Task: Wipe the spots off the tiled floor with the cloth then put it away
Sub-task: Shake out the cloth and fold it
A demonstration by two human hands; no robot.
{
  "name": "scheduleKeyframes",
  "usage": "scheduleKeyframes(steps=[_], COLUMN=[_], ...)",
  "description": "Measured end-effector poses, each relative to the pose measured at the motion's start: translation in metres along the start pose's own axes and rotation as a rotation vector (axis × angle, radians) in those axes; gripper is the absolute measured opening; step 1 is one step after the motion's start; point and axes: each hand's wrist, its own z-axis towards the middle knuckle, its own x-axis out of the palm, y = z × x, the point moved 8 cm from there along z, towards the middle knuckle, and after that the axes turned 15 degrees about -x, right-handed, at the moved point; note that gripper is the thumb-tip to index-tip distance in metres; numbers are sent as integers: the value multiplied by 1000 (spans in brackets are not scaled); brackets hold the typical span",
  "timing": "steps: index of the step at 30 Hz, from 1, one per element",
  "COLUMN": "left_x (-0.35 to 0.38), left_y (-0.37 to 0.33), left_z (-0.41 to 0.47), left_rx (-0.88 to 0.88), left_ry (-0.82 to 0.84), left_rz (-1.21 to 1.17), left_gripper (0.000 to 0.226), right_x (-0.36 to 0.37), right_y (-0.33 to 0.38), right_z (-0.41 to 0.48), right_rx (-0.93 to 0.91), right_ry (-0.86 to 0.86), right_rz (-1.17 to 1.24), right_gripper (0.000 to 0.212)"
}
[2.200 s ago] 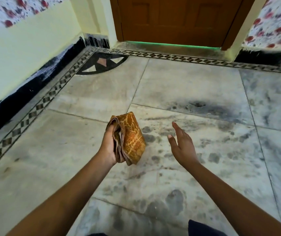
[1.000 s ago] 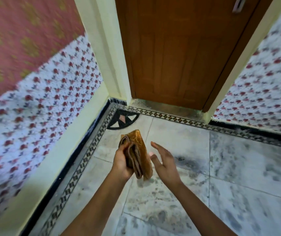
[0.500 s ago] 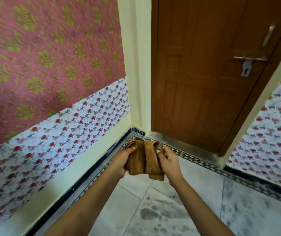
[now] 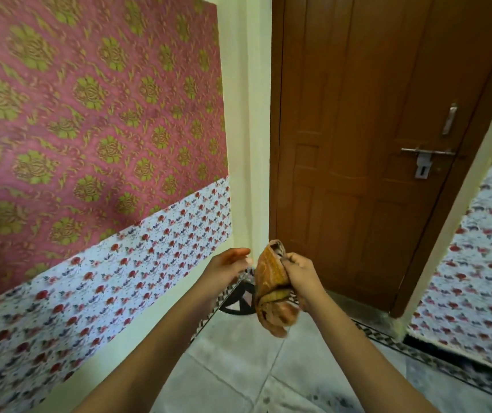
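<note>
The folded orange-brown cloth (image 4: 271, 289) hangs in the air in front of me, above the tiled floor (image 4: 238, 371). My right hand (image 4: 301, 278) grips its upper right edge with curled fingers. Just left of the cloth, my left hand (image 4: 227, 271) is off it, with fingers relaxed and holding nothing. Only a strip of grey marble floor shows at the bottom of the view, with faint dark marks.
A shut brown wooden door (image 4: 373, 144) with a metal latch (image 4: 423, 156) stands straight ahead. A pink and floral papered wall (image 4: 90, 159) runs along the left. A patterned floor border (image 4: 417, 353) lies along the walls.
The view has risen from the floor to the door and walls. The cloth passed from my left hand to my right; the left hand has let go of it.
</note>
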Motion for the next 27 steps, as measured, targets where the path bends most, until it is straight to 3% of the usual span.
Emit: scheduleKeyframes(steps=[2,4,7,10,13,15,18,20,24,27], left_x=[7,15,17,5,-6,-19,-43,-56,-74,-86], left_y=[-6,-8,-15,-27,-35,-42,-53,-64,-84,-93], left_z=[-6,-9,-9,-8,-4,-1,9,14,20,19], left_rx=[14,41,162,263,214,160,83,91,154,186], left_ry=[110,177,106,-42,-73,-119,-172,-207,-241,-288], left_rz=[77,143,299,308,168,44,-150,-151,-82,-74], left_gripper=[33,53,74,47,6,16,12,4,14,15], right_x=[8,14,20,19,8,-2,-15,-18,-16,-15], right_y=[0,1,-1,1,4,5,13,24,41,31], right_z=[1,2,4,6,5,3,2,1,-1,-4], right_rx=[1,12,67,79,68,61,29,-50,-255,-259], right_ry=[-18,-48,-73,-82,-98,-87,-41,25,197,316], right_rz=[37,144,307,361,367,265,112,-19,-253,-371], right_gripper=[22,16,11,15,12,9,14,16,14,9])
